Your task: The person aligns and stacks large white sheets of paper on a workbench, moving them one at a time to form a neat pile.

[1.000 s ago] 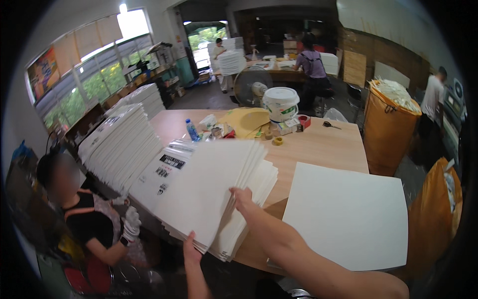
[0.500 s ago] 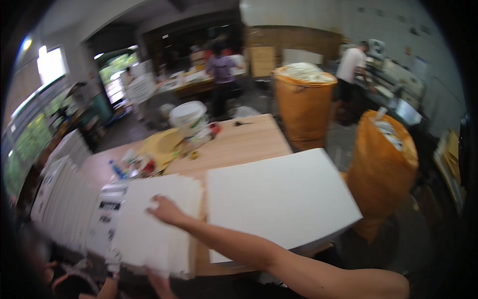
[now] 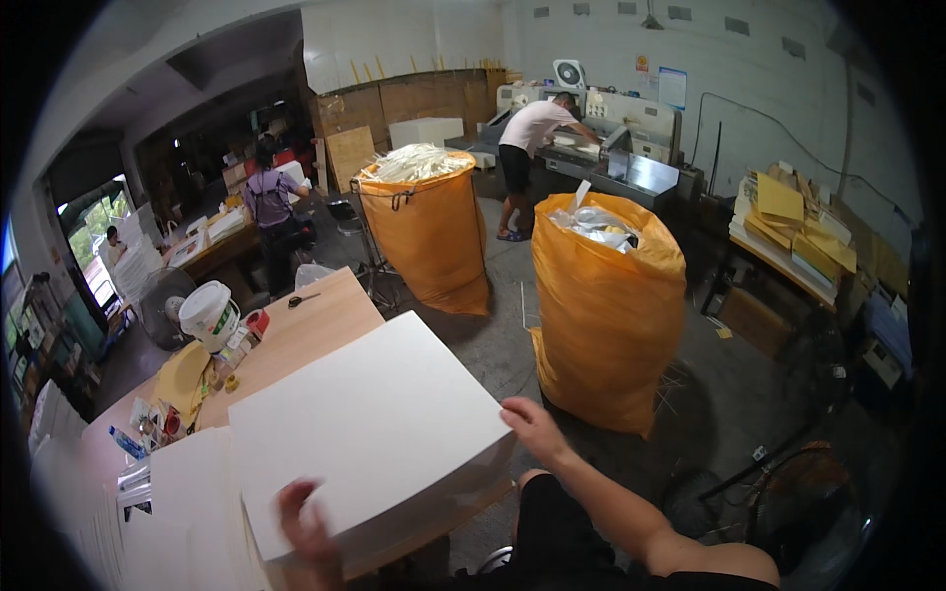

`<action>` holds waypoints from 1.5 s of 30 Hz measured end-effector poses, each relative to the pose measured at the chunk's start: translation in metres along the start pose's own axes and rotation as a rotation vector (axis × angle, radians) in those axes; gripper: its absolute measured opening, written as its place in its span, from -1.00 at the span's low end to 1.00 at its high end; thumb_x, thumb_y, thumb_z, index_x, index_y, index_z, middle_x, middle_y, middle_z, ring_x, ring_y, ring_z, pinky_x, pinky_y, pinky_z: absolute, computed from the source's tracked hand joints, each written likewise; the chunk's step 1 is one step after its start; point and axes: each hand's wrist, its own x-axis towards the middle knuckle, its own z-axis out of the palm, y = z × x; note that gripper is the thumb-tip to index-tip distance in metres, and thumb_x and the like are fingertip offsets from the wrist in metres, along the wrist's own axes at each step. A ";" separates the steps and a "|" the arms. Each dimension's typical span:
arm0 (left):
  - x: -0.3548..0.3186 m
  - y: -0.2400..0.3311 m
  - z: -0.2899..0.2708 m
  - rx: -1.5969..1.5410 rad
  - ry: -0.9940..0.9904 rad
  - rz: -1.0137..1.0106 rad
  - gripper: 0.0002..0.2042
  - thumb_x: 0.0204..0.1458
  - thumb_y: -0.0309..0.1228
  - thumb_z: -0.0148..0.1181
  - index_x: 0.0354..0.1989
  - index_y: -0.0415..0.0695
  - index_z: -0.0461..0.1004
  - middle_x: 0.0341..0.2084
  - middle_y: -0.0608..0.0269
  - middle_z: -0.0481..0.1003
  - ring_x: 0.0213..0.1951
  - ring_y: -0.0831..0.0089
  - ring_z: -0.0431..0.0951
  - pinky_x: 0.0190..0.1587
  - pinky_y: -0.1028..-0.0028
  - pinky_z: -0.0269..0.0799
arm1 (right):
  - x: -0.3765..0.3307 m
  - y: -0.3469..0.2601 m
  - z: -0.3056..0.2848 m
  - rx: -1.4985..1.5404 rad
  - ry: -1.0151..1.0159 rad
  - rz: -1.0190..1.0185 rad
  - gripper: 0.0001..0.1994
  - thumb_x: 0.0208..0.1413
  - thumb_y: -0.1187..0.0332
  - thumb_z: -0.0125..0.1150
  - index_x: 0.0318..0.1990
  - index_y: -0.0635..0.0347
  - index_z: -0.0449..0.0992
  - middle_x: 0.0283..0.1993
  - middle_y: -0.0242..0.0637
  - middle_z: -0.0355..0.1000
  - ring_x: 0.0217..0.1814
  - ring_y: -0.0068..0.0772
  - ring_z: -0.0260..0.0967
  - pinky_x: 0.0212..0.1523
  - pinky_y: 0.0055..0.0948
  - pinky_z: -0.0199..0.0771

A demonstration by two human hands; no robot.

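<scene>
A tall stack of large white sheets (image 3: 365, 433) lies on the wooden table in front of me. My right hand (image 3: 533, 429) is closed at its right corner, thumb on top and fingers over the edge; how many sheets it grips I cannot see. Over the near left part of the stack is my left hand (image 3: 307, 522), blurred, its fingers curved and apart with nothing visible in them. Left of this stack, more white sheets (image 3: 187, 492) lie in a lower, overlapping pile.
A white bucket (image 3: 209, 313), scissors (image 3: 304, 299) and a red tape roll (image 3: 257, 323) stand on the table (image 3: 305, 335). Beyond it are two big orange sacks (image 3: 424, 236) (image 3: 606, 315) of scraps. One person (image 3: 532, 148) bends at a machine; another (image 3: 271, 197) stands at a back table.
The view has swung right. My right hand has left the left-hand pile and now holds the right corner of the large stack. My left hand has come up over that stack.
</scene>
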 end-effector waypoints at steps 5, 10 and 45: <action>0.049 0.035 0.126 0.357 -0.572 0.238 -0.58 0.01 -0.65 0.27 0.09 -0.12 0.57 -0.33 0.16 0.65 -0.24 0.17 0.67 -0.20 0.29 0.57 | -0.007 0.038 0.015 0.066 0.049 -0.084 -0.58 0.30 0.07 0.31 0.09 0.24 0.53 -0.01 -0.20 0.54 0.06 -0.28 0.51 0.13 -0.30 0.50; 0.038 0.015 0.142 0.252 -0.646 0.070 -0.73 0.05 -0.65 0.23 -0.06 -0.21 0.63 -0.25 0.10 0.60 -0.17 0.27 0.63 -0.11 0.36 0.57 | -0.010 -0.020 -0.028 -0.582 -0.092 -0.085 -0.49 0.22 -0.19 0.30 -0.33 0.15 0.51 -0.32 -0.12 0.58 -0.26 -0.02 0.57 -0.22 -0.10 0.53; 0.034 0.011 0.142 -0.103 -0.460 -0.292 -0.56 0.06 -0.49 0.48 0.15 -0.19 0.58 0.18 0.00 0.53 0.18 0.17 0.57 0.24 0.29 0.48 | 0.021 -0.069 0.027 0.032 -0.070 -0.254 -0.59 0.38 0.08 0.23 -0.46 0.14 0.42 -0.59 -0.39 0.41 -0.57 -0.57 0.45 -0.56 -0.56 0.41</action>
